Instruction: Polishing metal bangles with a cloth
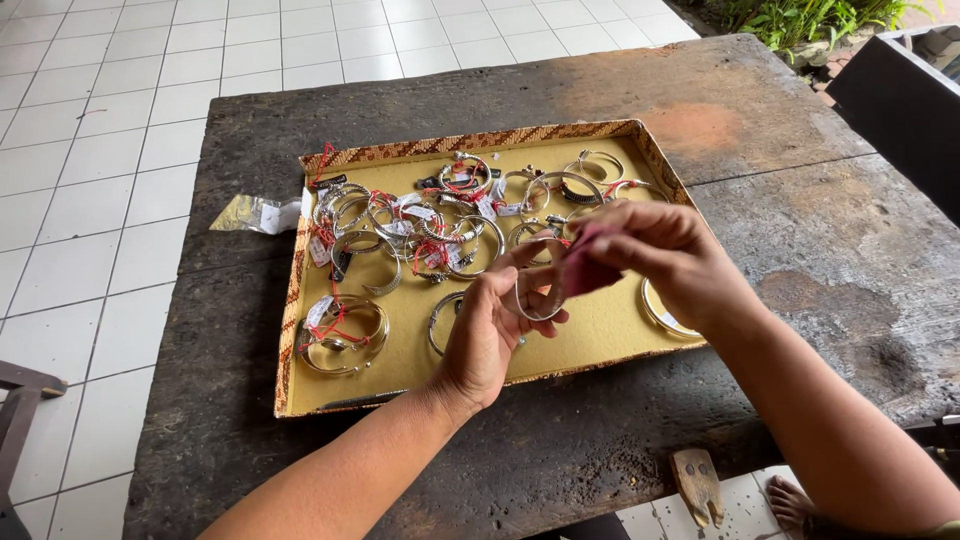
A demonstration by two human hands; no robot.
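The left hand (490, 330) is clamped on a thin silver bangle (540, 290), holding it up over the tray (290, 330), toward the tray's four o'clock side. The right hand (665, 255) pinches a small pink cloth (585, 268) tight against the bangle's three o'clock edge. More silver bangles (420, 215) with red strings lie in a heap at the tray's twelve o'clock end. The tray sits on a dark, rough surface (800, 230). To rub it well, I think the left hand should hold the ring steady and turn it a little at a time. The cloth should press softly all the way around.
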